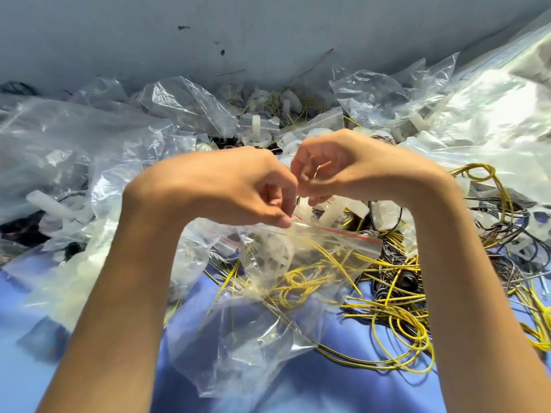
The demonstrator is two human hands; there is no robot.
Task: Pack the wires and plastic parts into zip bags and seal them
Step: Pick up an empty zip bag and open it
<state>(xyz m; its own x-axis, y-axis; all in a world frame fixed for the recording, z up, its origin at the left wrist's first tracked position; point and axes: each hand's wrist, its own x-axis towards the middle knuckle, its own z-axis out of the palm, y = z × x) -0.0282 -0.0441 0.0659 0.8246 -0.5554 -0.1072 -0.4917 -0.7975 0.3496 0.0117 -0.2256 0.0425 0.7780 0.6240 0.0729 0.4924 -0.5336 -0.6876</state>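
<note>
A clear zip bag (pixel 313 257) with a red strip along its mouth hangs in the middle of the view, holding yellow wires and a white plastic part. My left hand (pixel 238 186) pinches the bag's top edge at its left end. My right hand (pixel 337 168) is curled right beside it, fingertips at the same edge; what they hold is partly hidden. The two hands touch or nearly touch above the bag's mouth.
Loose yellow wires (pixel 399 320) and dark wires (pixel 504 222) lie tangled on the blue cloth (pixel 313 389) at right. Empty clear bags (pixel 238 347) are heaped left and front. White plastic parts (pixel 256 126) and filled bags pile against the grey wall (pixel 149 34).
</note>
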